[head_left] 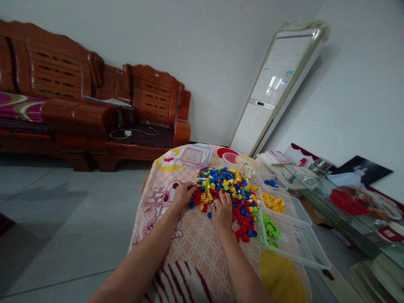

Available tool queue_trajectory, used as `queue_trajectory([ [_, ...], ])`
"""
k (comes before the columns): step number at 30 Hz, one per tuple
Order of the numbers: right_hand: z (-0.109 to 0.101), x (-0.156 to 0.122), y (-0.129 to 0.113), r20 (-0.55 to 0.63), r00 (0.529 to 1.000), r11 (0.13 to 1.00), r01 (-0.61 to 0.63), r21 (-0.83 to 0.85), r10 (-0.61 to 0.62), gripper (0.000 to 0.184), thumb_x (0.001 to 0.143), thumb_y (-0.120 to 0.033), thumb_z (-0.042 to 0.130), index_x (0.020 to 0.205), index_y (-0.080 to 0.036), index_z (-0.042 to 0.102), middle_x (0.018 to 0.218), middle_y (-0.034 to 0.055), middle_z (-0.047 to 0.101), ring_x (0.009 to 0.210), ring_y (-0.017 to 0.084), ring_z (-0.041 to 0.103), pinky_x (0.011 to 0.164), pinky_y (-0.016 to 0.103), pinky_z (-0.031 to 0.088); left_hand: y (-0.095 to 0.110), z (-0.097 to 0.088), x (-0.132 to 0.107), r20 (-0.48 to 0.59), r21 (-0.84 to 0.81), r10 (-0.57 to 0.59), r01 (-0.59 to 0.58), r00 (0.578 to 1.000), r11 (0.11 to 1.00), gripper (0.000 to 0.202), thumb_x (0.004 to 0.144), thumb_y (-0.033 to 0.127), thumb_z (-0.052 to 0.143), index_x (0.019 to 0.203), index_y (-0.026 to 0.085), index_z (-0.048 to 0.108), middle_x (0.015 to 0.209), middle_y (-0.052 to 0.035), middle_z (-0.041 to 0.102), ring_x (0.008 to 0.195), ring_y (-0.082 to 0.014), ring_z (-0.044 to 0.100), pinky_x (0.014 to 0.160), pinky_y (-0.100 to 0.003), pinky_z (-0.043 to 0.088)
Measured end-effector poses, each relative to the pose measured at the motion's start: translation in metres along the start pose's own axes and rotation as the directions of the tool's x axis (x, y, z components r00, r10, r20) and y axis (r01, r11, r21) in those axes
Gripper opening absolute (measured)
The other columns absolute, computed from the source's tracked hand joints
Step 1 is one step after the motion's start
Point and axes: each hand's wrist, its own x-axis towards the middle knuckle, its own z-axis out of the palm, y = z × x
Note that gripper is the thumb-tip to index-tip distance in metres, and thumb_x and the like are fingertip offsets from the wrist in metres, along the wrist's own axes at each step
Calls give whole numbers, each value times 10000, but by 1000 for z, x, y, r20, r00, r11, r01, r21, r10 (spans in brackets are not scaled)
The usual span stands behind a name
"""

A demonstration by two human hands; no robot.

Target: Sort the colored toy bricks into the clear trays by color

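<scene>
A heap of mixed toy building bricks [225,179] in red, blue, yellow and green lies on a patterned tablecloth [195,248]. At its left edge is my left hand [184,194], fingers curled together beside some red bricks; what they hold, if anything, is hidden. My right hand [222,212] rests at the near side of the heap, fingers spread and bent over the bricks, with no brick visibly gripped. Clear boxes on the right hold sorted pieces: green bricks [270,229], yellow bricks [273,202] and blue bricks [270,183]. White pieces [248,170] sit behind the heap.
Flat box lids [192,155] lie at the table's far side, near a round pinkish lid [230,158]. A glass-topped stand [341,206] with papers and a red bowl [349,202] stands right. Behind are a wooden sofa [154,97] and a tall air conditioner [271,92].
</scene>
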Motion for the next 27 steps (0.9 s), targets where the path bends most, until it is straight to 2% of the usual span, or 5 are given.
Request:
queue_trajectory([
  [5, -2, -1, 1, -159, 987, 991, 34, 128, -13, 225, 913, -192, 409, 845, -185, 623, 1170, 132, 618, 1192, 252, 460, 1042, 501, 348, -5, 0, 2, 8, -10, 4, -4, 1000, 1000, 260, 711, 278, 563, 883, 158, 717, 557, -1, 627, 482, -127, 571, 487, -221, 455],
  [11, -20, -2, -5, -267, 932, 900, -117, 419, 245, 194, 878, -318, 486, 864, -189, 631, 891, 99, 686, 878, 222, 632, 841, 402, 508, -3, 0, 2, 14, -46, -31, 32, 999, 998, 251, 697, 295, 586, 865, 150, 705, 544, 1, 620, 478, -133, 574, 488, -234, 472],
  [15, -37, -3, -5, 100, 838, 514, -419, 749, 536, 235, 751, -375, 604, 858, -165, 619, 716, 58, 698, 607, 198, 670, 534, 300, 549, 2, 1, 0, 56, -69, -45, 49, 997, 996, 221, 692, 288, 592, 838, 148, 682, 542, -1, 620, 468, -146, 586, 480, -253, 483],
  [19, -55, 17, 15, 346, 694, 150, -547, 824, 631, 250, 576, -305, 690, 748, -155, 589, 587, 46, 674, 484, 208, 647, 417, 292, 526, 2, 2, 0, 67, -81, -47, 52, 997, 995, 207, 692, 272, 578, 827, 147, 671, 550, -2, 625, 474, -148, 593, 476, -254, 488],
  [27, -99, 125, 77, 61, 655, 259, -381, 888, 753, 342, 565, -211, 628, 901, -152, 608, 609, -21, 656, 621, 176, 668, 598, 284, 561, 1, 1, 2, 67, -83, -29, 34, 997, 996, 229, 695, 309, 595, 835, 147, 677, 532, -1, 625, 468, -137, 583, 479, -238, 481],
])
